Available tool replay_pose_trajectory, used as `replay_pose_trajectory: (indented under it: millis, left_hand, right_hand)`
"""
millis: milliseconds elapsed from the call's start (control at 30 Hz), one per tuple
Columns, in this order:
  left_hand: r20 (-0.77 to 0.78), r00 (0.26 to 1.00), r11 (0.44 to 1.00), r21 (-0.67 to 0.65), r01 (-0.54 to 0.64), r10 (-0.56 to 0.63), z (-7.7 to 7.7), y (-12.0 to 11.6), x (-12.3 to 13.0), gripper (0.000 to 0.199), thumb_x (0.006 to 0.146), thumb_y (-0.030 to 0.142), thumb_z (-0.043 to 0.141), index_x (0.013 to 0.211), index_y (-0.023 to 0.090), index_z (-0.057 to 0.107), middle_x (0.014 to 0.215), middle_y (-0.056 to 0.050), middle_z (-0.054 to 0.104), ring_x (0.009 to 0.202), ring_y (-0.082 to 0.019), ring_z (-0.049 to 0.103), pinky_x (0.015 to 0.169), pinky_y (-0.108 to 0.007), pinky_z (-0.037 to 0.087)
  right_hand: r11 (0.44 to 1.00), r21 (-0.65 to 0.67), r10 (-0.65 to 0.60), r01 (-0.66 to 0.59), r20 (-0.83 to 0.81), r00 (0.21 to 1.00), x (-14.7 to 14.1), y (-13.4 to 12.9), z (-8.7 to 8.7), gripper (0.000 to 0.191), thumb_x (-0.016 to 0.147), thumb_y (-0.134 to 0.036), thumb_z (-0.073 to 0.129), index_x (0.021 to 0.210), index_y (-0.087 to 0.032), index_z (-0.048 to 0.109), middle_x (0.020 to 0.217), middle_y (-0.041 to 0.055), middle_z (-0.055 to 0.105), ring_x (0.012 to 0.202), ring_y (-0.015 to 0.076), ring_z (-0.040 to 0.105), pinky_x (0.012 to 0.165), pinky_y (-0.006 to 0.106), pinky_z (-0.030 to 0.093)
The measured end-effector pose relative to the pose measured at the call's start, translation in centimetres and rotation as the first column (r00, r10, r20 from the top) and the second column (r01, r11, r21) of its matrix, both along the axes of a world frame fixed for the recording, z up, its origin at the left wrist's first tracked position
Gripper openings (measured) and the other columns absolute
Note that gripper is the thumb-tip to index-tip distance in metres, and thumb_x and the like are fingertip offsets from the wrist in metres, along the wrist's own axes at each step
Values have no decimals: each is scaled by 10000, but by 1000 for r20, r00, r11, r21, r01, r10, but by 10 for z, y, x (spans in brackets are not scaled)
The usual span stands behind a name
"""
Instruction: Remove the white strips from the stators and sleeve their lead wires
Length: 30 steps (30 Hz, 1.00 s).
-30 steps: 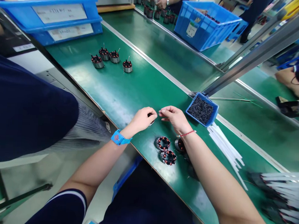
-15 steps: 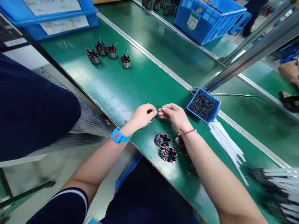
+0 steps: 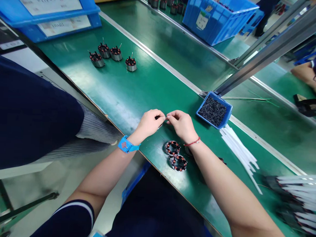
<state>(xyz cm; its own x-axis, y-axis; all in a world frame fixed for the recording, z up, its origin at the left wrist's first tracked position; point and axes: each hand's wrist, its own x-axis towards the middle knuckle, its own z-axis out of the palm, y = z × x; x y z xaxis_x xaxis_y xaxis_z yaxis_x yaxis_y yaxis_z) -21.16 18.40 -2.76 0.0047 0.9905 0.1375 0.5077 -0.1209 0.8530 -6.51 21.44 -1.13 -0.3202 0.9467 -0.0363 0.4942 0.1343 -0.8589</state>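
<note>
My left hand [image 3: 150,123] is wrapped round a small motor stator [image 3: 160,126], mostly hidden under its fingers, above the green table [image 3: 159,83]. Close beside it, thumb and fingers of my right hand [image 3: 180,124] are pinched together at the left hand's fingertips; what they hold is too small to make out. Two ring-shaped stators with copper windings, one [image 3: 172,148] behind the other [image 3: 179,163], stand just in front of my right hand. Another is partly covered by my right wrist. The blue tray of short black tubes [image 3: 213,111] sits right of my right hand.
Several stators [image 3: 116,53] stand at the far left. White tubes [image 3: 237,155] lie on the right, near more tubes with dark parts [image 3: 298,194]. A metal post [image 3: 271,50] rises behind the tray. A person in dark clothing [image 3: 35,113] is at the left; large blue bins [image 3: 217,19] stand farther back.
My right hand's fingers have closed into a tighter pinch, and its wrist has shifted slightly left. My left hand keeps its hold on the stator. The view has shifted slightly.
</note>
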Motion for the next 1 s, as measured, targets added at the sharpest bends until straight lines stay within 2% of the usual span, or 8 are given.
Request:
replay_pose_trajectory:
  millis: [100, 167, 267, 400, 600, 700, 867, 1000]
  left_hand:
    - [-25, 1000, 999, 28, 16, -16, 0, 0, 1, 168, 788, 126, 518, 640, 169, 584, 707, -13, 609, 750, -158, 544, 721, -291, 416]
    - [-35, 999, 998, 41, 41, -39, -1, 0, 0, 169, 796, 138, 521, 640, 172, 578, 706, -12, 601, 760, -162, 542, 731, -297, 416]
    - [-33, 998, 997, 45, 63, -62, -1, -2, -1, 164, 823, 179, 521, 671, 174, 585, 713, -10, 591, 760, -159, 549, 726, -296, 429]
    - [20, 1000, 999, 42, 7, -8, -5, -6, 0, 70, 844, 238, 531, 852, 174, 558, 851, -28, 598, 801, -152, 574, 697, -282, 460]
    - [104, 994, 999, 23, -46, 43, -6, -24, -7, 289, 862, 310, 538, 1105, 189, 437, 1103, -85, 539, 950, -173, 581, 776, -316, 486]
    - [-45, 998, 998, 52, -32, 34, -5, -43, -17, 429, 833, 351, 591, 1196, 198, 420, 1184, -101, 510, 1048, -213, 537, 888, -369, 453]
    - [-315, 949, 998, 69, 6, 16, -4, -56, -20, 519, 786, 346, 653, 1237, 188, 448, 1209, -103, 556, 1101, -276, 483, 957, -438, 388]
    - [-262, 963, 997, 52, -50, 62, -2, -51, -12, 395, 791, 335, 648, 1137, 180, 536, 1109, -89, 616, 1035, -256, 539, 924, -410, 420]
  right_hand:
    - [942, 319, 6, -101, 284, 959, -3, -6, 2, 126, 824, -172, 500, 791, -167, 621, 806, 66, 667, 780, 201, 623, 740, 341, 480]
    - [925, 356, 13, -133, 321, 947, -4, -7, 4, 137, 836, -165, 486, 808, -167, 620, 865, 80, 662, 835, 212, 611, 772, 353, 476]
    - [999, 9, 42, -43, 96, 995, -1, -3, 7, 107, 837, -167, 521, 874, -176, 621, 818, 41, 659, 718, 153, 611, 665, 282, 506]
    - [838, -543, -114, -61, -284, 952, 4, 3, 12, 127, 880, -202, 520, 875, -151, 635, 735, 16, 648, 521, 71, 550, 473, 179, 480]
    - [731, -668, -159, -139, -365, 917, 4, 5, 15, 146, 876, -152, 553, 754, -124, 628, 640, 9, 635, 492, 50, 560, 494, 150, 512]
    - [749, -651, -153, -123, -351, 924, 2, 5, 11, 81, 822, -125, 617, 742, -128, 622, 632, 7, 641, 518, 61, 585, 568, 179, 541]
    - [864, -501, -123, -47, -301, 946, -2, 1, 1, 130, 766, -160, 661, 656, -159, 590, 579, -26, 603, 526, 89, 558, 610, 236, 515]
    - [997, -69, 17, -24, -107, 994, 0, -9, 6, 75, 798, -190, 613, 733, -197, 649, 781, 9, 660, 772, 148, 597, 806, 292, 469]
